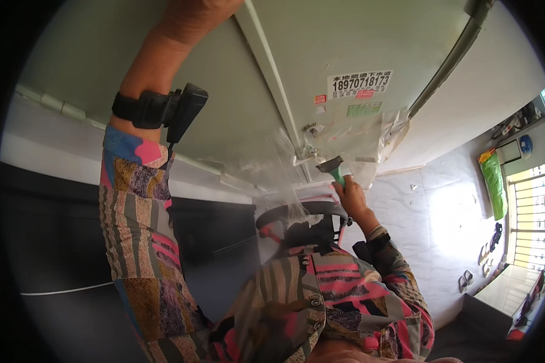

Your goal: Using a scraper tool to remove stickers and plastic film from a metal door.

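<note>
My right hand (pixel 352 197) grips the green handle of a scraper (pixel 331 166), a wide flat blade. The blade is by a grey-green door panel (pixel 299 59), close to a round metal lock fitting (pixel 314 130). Loose clear plastic film (pixel 279 165) hangs from the panel around it. My left hand (pixel 204 16) is raised to the panel at the top edge; its fingers are cut off, so its grip is hidden. A black strap with a device (pixel 152 109) is on the left forearm.
Printed stickers (pixel 361 85) with writing are on the panel, beside a long pale strip (pixel 272 63). Below is a red-and-black wheeled frame (pixel 295 218). Several shoes (pixel 465 281) lie on the tiled floor (pixel 404 218). A green bag (pixel 492 183) stands by the barred window (pixel 531 195).
</note>
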`<state>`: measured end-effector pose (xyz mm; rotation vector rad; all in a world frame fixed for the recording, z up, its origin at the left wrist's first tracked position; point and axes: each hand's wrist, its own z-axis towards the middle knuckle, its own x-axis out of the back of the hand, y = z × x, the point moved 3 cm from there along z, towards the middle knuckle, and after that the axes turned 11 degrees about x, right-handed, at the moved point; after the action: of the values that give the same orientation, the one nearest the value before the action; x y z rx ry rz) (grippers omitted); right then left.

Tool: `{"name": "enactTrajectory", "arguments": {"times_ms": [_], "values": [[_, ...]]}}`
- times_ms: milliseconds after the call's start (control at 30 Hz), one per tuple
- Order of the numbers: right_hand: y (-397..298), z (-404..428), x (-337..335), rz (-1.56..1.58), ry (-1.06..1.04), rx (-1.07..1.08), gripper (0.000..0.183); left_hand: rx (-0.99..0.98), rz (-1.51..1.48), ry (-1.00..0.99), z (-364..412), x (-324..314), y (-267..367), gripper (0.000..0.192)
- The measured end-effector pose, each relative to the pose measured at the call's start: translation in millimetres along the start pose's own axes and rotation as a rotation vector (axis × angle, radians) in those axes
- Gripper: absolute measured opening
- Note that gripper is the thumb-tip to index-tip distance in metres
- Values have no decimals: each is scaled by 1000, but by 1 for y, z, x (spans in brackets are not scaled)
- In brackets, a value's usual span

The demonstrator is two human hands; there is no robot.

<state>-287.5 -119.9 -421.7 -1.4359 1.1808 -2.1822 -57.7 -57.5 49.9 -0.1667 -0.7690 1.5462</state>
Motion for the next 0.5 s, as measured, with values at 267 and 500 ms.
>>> {"name": "enactTrajectory", "arguments": {"times_ms": [267,500], "values": [[24,-37,-50,13,-104,-20,49,569,-470,-313,-140,-2,118,18],[53,-42,-77,-13,-299,-126,58,1831,-540,-521,-408,10,300,12]]}}
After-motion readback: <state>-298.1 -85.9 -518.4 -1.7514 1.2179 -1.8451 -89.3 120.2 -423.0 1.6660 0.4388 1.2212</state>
